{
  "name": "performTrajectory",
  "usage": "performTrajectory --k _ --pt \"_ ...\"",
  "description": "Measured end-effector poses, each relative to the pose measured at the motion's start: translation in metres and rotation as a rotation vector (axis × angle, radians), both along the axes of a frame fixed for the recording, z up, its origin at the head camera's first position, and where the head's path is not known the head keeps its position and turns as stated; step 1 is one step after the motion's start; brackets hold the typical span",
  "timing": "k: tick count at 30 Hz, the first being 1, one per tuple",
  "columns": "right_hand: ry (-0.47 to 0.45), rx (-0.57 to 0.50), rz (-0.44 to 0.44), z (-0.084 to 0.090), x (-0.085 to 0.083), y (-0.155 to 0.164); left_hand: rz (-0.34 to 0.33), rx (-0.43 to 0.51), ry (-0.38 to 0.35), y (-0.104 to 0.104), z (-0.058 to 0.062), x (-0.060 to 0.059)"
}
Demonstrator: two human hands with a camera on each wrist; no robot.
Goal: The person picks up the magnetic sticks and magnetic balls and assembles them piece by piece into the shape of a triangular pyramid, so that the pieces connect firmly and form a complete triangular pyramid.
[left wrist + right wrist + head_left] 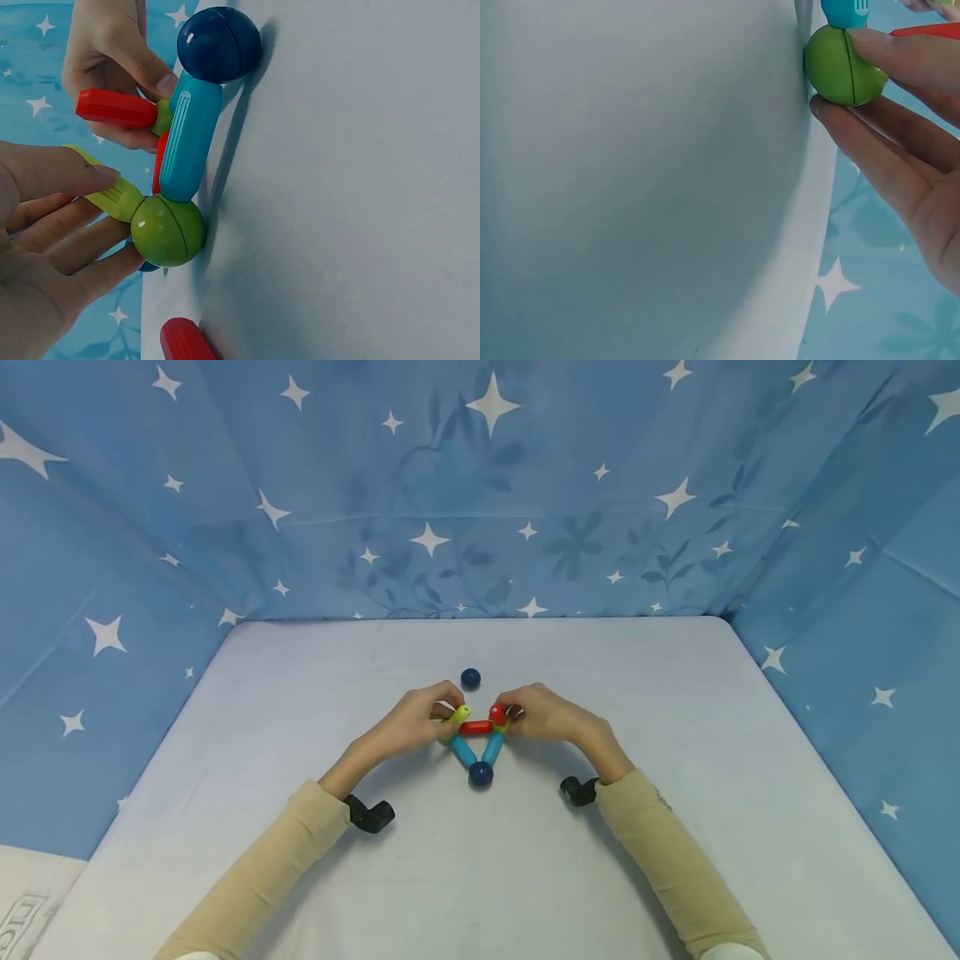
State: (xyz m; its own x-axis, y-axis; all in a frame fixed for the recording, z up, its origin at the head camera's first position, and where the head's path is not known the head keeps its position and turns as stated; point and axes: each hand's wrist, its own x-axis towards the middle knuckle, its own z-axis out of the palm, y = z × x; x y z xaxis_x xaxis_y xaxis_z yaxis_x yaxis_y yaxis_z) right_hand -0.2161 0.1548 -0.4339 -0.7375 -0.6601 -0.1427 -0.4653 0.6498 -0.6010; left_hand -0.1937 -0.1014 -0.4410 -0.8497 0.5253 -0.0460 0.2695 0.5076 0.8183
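A triangle of toy rods and balls stands between my hands. Two light blue rods (462,752) run from a dark blue ball (481,775) to two green balls, with a red rod (476,727) across the far side. My left hand (416,720) pinches a yellow-green rod (118,201) between thumb and fingers; it projects from the left green ball (168,231). My right hand (546,714) pinches the right green ball (844,67), thumb on one side and fingertips on the other. Another red rod (116,109) sticks out from that ball.
A second dark blue ball (470,678) lies behind the triangle on the white-covered table (480,877). The left wrist view also shows a loose red rod (184,341) near the left hand. Blue star-patterned curtains (450,477) border the table's back and sides.
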Motion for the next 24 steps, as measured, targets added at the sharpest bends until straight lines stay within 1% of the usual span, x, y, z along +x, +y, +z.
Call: performTrajectory --k 3,9,12,17,20,24 --pt "-0.004 0.004 -0.007 -0.0002 -0.002 0.0014 0.001 0.017 -0.007 0.0003 -0.0008 -0.0012" --pt "-0.03 -0.014 -0.02 -0.001 -0.0018 0.0057 -0.014 0.02 -0.009 0.0003 -0.0025 -0.0037" --pt "-0.034 -0.026 -0.032 -0.0004 -0.001 0.0066 -0.025 0.017 0.002 -0.0002 -0.0028 -0.004" --pt "-0.018 -0.051 -0.05 0.0011 -0.0001 0.0057 -0.049 0.025 0.043 -0.0012 -0.0027 -0.0055" --pt "0.001 -0.057 -0.033 0.0005 0.0004 0.0036 -0.059 0.022 0.057 -0.0032 -0.0038 -0.0052" --pt "0.032 -0.047 0.006 -0.002 0.001 -0.0009 -0.062 0.022 0.056 -0.0062 -0.005 -0.0032"
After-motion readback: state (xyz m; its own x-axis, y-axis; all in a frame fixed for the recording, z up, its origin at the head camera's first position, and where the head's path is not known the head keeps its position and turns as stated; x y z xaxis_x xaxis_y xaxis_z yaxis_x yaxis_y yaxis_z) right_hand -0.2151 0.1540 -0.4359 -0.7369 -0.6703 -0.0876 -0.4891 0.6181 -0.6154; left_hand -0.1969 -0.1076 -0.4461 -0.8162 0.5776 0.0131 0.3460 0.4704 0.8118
